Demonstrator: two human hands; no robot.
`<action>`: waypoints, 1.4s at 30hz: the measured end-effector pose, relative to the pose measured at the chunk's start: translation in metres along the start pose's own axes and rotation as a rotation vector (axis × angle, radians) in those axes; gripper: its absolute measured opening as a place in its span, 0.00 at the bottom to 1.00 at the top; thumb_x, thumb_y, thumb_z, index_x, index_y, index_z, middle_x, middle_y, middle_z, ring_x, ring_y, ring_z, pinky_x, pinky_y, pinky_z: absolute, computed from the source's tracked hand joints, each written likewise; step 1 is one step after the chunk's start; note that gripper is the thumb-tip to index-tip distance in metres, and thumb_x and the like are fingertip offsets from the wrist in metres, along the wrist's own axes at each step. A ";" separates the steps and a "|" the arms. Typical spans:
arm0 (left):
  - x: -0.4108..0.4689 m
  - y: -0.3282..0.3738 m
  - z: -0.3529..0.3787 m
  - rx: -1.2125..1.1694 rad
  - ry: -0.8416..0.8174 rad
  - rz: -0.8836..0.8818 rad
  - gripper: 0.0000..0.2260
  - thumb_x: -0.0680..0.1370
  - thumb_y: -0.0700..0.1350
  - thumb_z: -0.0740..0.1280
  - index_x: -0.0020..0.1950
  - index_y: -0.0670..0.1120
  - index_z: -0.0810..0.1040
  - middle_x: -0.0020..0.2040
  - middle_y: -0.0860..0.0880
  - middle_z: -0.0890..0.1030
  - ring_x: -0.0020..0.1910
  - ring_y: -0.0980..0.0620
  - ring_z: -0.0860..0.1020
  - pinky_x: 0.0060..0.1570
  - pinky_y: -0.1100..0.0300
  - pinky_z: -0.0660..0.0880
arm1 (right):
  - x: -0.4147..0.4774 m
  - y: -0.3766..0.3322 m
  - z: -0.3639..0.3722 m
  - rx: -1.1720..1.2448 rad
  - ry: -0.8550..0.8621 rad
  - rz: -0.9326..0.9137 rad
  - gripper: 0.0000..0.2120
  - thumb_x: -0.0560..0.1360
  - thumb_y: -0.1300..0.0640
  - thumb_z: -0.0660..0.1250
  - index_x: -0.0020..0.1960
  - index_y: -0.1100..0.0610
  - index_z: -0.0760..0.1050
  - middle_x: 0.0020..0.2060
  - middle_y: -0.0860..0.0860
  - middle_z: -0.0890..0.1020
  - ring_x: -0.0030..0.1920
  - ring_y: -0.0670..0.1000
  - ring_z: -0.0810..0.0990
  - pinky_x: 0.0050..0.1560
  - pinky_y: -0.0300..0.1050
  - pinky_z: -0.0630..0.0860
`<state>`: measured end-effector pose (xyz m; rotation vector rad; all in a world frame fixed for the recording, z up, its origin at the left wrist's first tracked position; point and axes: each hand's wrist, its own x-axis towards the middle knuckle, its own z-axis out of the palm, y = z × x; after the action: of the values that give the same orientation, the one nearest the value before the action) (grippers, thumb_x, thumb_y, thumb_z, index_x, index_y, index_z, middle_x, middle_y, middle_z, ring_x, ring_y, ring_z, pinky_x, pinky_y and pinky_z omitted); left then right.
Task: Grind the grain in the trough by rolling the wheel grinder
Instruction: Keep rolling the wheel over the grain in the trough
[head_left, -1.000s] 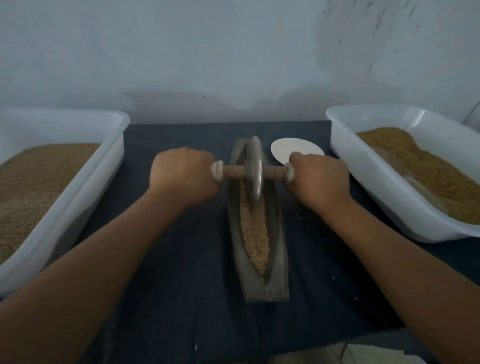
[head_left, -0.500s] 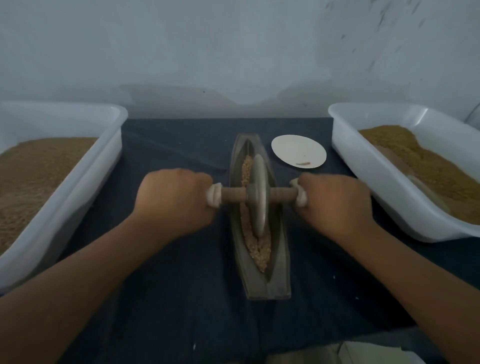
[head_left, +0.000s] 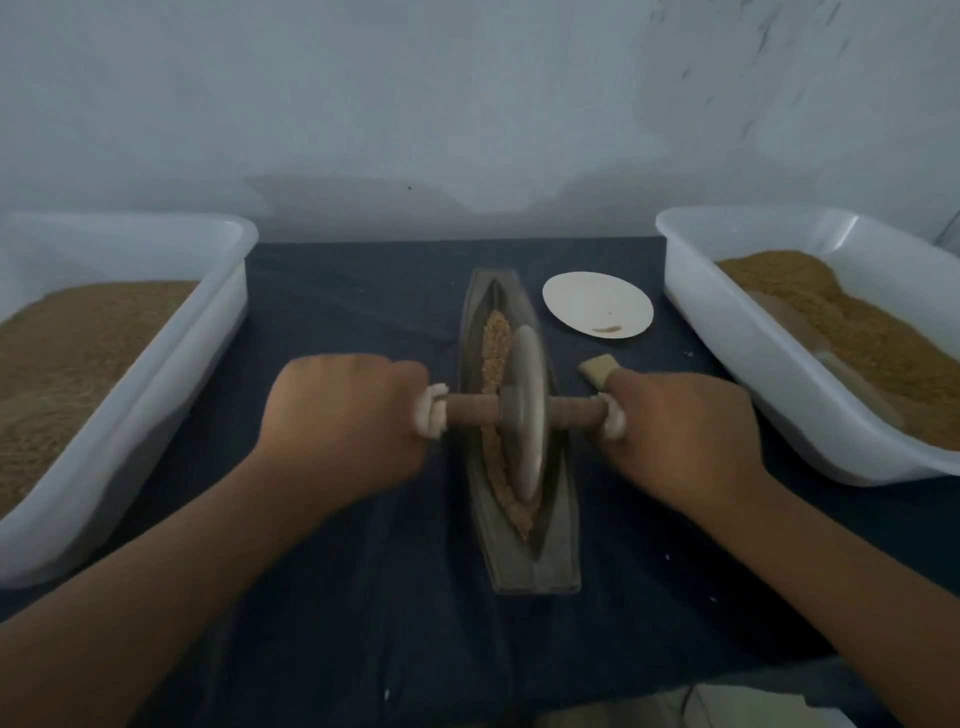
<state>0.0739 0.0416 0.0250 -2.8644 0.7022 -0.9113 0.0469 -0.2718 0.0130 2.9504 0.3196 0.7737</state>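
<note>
The wheel grinder (head_left: 527, 374) stands upright on its thin edge in the middle of the trough (head_left: 535, 571), on the line of grain (head_left: 496, 338) that lies along the trough's groove. The disc looks like stone or metal, so I judge it heavy and stiff. Its own weight should do the crushing, but it can tip sideways if the push is not equal. The good place to hold is the wooden axle (head_left: 470, 410), one end on each side of the trough. The left hand (head_left: 348, 415) is closed around the left end and the right hand (head_left: 680, 426) around the right end, both over white cloth wrapping (head_left: 430, 418), which probably prevents slipping. The grain is loose and may spill over the trough's wall.
</note>
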 end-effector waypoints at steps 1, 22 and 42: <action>-0.004 0.000 0.000 -0.036 0.013 0.012 0.16 0.75 0.60 0.59 0.32 0.55 0.60 0.25 0.57 0.64 0.20 0.52 0.63 0.29 0.66 0.55 | -0.004 0.001 -0.001 0.008 0.014 -0.009 0.13 0.76 0.39 0.62 0.39 0.43 0.62 0.24 0.43 0.68 0.23 0.49 0.70 0.24 0.39 0.64; -0.010 0.000 0.010 -0.040 -0.078 -0.099 0.18 0.74 0.61 0.61 0.30 0.53 0.63 0.25 0.57 0.65 0.21 0.54 0.65 0.27 0.65 0.58 | 0.013 -0.002 -0.011 -0.035 0.003 -0.028 0.15 0.79 0.42 0.60 0.36 0.47 0.71 0.25 0.45 0.70 0.24 0.50 0.70 0.25 0.39 0.60; 0.005 -0.007 0.025 -0.065 -0.025 -0.078 0.18 0.74 0.60 0.62 0.30 0.51 0.66 0.25 0.56 0.68 0.22 0.51 0.69 0.28 0.64 0.61 | 0.030 -0.006 -0.016 -0.051 -0.051 -0.027 0.15 0.79 0.43 0.63 0.36 0.48 0.70 0.27 0.46 0.73 0.27 0.53 0.74 0.28 0.42 0.66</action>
<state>0.0943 0.0435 0.0089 -2.9740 0.6339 -0.8762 0.0629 -0.2587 0.0405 2.9064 0.3304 0.6918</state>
